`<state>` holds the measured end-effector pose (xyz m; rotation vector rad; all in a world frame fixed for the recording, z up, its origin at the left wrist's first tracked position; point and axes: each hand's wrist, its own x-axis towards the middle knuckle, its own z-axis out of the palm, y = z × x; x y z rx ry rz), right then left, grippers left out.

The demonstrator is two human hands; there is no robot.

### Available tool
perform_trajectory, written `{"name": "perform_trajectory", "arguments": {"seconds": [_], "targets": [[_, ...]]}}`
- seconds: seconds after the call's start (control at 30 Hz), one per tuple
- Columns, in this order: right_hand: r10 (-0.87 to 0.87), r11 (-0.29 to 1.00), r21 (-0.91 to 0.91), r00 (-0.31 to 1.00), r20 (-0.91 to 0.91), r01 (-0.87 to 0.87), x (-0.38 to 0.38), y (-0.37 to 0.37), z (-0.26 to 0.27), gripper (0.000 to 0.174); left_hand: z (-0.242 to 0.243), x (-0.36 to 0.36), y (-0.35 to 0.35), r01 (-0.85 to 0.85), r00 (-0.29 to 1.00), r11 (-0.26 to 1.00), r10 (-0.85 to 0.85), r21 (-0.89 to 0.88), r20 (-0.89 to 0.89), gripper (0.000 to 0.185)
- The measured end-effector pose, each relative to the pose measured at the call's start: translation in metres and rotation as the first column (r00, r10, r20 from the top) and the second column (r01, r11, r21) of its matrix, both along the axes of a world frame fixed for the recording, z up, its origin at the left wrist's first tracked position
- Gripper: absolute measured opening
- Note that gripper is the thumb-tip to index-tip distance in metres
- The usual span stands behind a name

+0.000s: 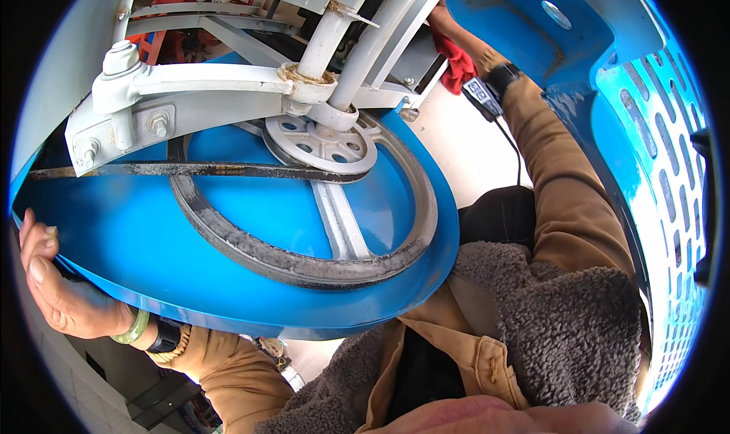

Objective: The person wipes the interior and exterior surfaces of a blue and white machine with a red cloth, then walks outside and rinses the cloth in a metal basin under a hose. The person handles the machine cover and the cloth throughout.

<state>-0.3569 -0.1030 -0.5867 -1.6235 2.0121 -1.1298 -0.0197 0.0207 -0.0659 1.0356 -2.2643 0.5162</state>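
Observation:
My left hand (68, 300) is at the far left, its fingers curled at the rim of a blue sheet-metal guard (256, 314). A green bangle and a dark band are on that wrist. Within the guard are a large spoked metal pulley (336, 263) and, above it, a smaller pulley (322, 143) carrying a black drive belt (245, 171). My right hand (447, 26) reaches up behind blue metal at the top; a bunched red cloth (456, 66) hangs from it. Its fingertips are hidden. A small device with a display (481, 96) hangs by that wrist, with a black cable.
White-painted machine arms (211, 80), shafts (376, 46) and bolted brackets (128, 129) cross above the pulleys. A slotted blue panel (673, 166) stands close along my right arm. A blue bracket (547, 40) overhangs at the top right. Orange-red machine parts show at the upper left.

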Motion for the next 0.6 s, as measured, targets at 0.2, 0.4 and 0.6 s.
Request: {"name": "perform_trajectory", "arguments": {"seconds": [0.2,0.4,0.6], "targets": [[0.164,0.954,0.284,0.957,-0.239,-0.092,0.018,-0.028,-0.014,0.036,0.0,-0.002,0.001,0.029,0.998,1.0,-0.029,0.0,0.047,0.031],[0.196,0.927,0.368,0.925,-0.325,-0.067,0.02,-0.027,-0.019,0.036,0.006,-0.001,0.001,0.122,0.99,0.992,-0.124,0.028,0.061,0.029],[0.164,0.91,0.414,0.902,-0.4,0.018,0.019,-0.007,-0.007,0.035,0.009,0.001,0.012,0.166,0.986,0.985,-0.166,0.039,-0.009,0.028]]}}
